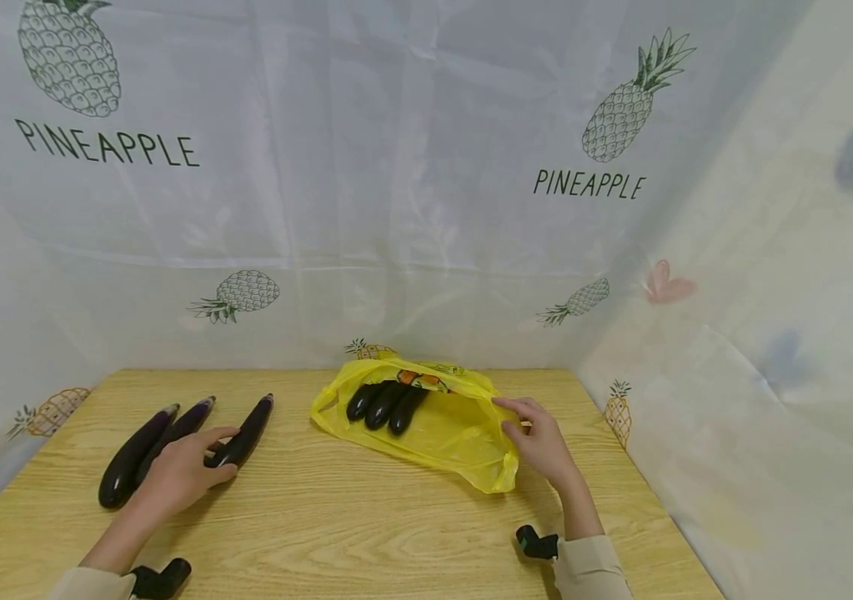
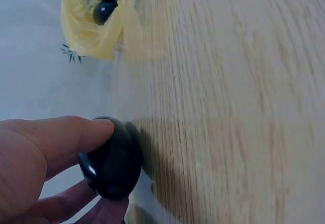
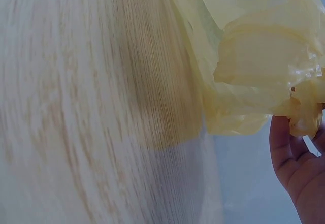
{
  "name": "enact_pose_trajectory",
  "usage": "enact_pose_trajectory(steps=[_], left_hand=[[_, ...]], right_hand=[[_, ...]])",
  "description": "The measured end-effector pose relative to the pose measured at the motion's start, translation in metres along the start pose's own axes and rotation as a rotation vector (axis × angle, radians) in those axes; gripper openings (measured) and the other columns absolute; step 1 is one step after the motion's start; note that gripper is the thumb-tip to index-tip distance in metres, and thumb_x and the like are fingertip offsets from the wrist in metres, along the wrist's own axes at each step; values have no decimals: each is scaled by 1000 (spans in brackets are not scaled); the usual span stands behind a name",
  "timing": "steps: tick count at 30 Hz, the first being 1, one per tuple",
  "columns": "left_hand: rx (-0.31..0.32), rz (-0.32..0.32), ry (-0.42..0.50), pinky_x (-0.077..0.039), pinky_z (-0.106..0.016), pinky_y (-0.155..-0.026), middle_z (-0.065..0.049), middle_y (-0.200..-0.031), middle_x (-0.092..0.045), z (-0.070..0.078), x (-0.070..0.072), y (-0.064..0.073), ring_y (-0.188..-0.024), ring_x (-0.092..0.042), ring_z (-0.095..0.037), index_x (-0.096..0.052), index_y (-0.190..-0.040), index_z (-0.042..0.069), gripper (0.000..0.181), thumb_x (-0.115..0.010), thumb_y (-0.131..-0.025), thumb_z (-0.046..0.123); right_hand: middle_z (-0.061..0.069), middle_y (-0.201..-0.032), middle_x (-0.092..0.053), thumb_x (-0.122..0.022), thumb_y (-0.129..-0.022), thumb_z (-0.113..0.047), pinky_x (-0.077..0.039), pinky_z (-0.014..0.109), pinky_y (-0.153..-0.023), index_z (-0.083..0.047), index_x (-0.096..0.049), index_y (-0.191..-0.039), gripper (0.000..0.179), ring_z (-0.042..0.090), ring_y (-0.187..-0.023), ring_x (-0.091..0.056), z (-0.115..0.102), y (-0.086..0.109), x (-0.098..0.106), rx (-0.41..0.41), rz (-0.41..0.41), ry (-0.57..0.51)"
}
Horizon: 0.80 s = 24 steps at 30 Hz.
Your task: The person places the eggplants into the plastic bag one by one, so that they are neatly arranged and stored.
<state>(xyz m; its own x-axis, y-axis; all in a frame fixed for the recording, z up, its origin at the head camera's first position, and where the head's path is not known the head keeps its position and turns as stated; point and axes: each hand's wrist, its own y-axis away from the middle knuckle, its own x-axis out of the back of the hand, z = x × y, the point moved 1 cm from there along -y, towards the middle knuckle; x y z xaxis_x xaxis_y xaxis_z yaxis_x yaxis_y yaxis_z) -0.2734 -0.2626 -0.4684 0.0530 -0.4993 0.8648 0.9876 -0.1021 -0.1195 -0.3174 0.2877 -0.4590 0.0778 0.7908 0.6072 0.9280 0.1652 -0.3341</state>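
My left hand [image 1: 180,472] grips the rightmost of three dark purple eggplants on the left of the table. In the left wrist view the thumb and fingers press around the rounded end of that eggplant [image 2: 114,158]. Two more eggplants [image 1: 128,457] lie side by side just left of the hand. A yellow plastic bag [image 1: 464,437] lies with its mouth spread toward me, three eggplants [image 1: 381,406] showing inside at its left. At the bag's right edge my right hand [image 1: 542,437] pinches the plastic. The right wrist view shows the bunched film [image 3: 304,107] between its fingers.
The wooden table [image 1: 306,533] carries everything. A pale curtain [image 1: 396,208] printed with pineapples hangs behind its far edge, and another sheet [image 1: 756,375] lines the right side. Black camera mounts [image 1: 162,578] sit at both wrists.
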Motion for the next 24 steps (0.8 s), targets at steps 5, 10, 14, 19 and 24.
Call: enact_pose_trajectory(steps=[5,10,14,19,24], left_hand=[[23,-22,39,-58,-58,-76,-26,-124,-70,2,-3,-1,-103,-72,-42,-61,-147,2,64,-84,-92,26],[17,-30,81,-59,-57,-78,-24,-123,-72,10,-8,2,-104,-73,-41,-62,-146,4,61,-83,-93,25],[-3,-33,117,-60,-52,-76,-23,-124,-72,20,-10,3,-105,-73,-40,-63,-146,5,60,-83,-93,24],[-4,-46,140,-60,-44,-72,-19,-125,-73,34,-12,2,-101,-74,-34,-64,-147,8,60,-83,-93,27],[-16,-58,178,-60,-43,-74,-15,-125,-73,53,-12,3,-100,-73,-30,-65,-146,10,59,-84,-93,28]], right_hand=[[6,-133,-65,-67,-103,-1,-57,33,-86,-19,-69,-142,43,22,-100,-59,1,0,0,3,2,3],[6,-132,-65,-68,-103,-1,-57,32,-85,-20,-70,-142,43,22,-99,-58,3,0,-1,3,-2,-2],[6,-132,-65,-68,-103,-1,-57,31,-84,-21,-70,-142,44,22,-98,-57,4,0,-1,-1,-7,-3],[6,-130,-65,-68,-103,-1,-57,30,-83,-20,-70,-142,44,22,-96,-56,4,0,-1,-1,-5,-12],[6,-129,-66,-67,-103,-1,-56,29,-82,-21,-70,-142,43,22,-94,-55,3,0,0,2,-1,-4]])
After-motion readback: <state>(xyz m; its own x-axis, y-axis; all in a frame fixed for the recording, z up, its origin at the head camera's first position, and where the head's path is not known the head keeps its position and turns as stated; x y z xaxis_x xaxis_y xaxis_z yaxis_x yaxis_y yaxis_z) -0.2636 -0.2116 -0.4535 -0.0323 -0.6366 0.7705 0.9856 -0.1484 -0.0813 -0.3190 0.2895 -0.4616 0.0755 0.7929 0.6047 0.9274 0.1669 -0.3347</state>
